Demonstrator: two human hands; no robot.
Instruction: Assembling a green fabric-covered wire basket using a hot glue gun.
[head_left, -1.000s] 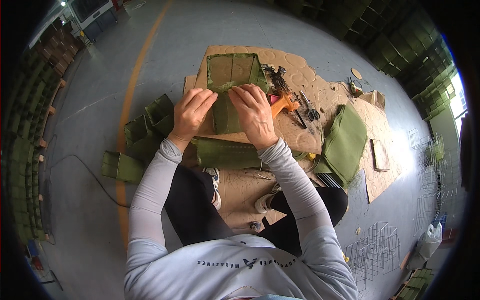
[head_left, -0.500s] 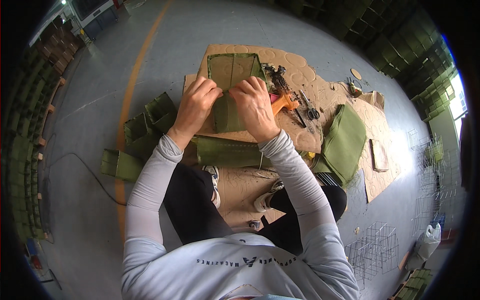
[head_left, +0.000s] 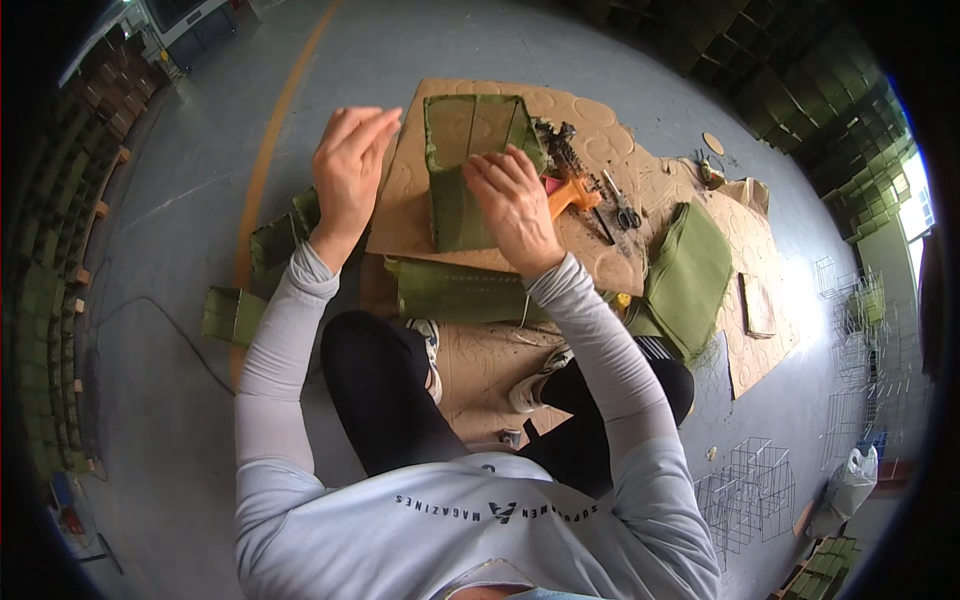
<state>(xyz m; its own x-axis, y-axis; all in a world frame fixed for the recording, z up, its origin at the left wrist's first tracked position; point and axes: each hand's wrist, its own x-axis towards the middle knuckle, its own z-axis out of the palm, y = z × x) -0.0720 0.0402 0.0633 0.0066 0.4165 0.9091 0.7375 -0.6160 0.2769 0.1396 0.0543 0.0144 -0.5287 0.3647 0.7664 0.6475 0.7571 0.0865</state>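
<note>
Head shows green box (head_left: pixel 457 212) partly beneath right grip (head_left: pixel 514 203).

Cardboard (head_left: pixel 403 222) carries a green box (head_left: pixel 457 205), scissors (head_left: pixel 627 214), probably dark scraps (head_left: pixel 563 148).

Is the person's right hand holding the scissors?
No, the scissors lie on the cardboard, apart from and to the right of the right hand.

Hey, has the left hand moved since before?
Yes, to the left: the left hand is now nearer the yellow floor line and away from the green box.
</note>
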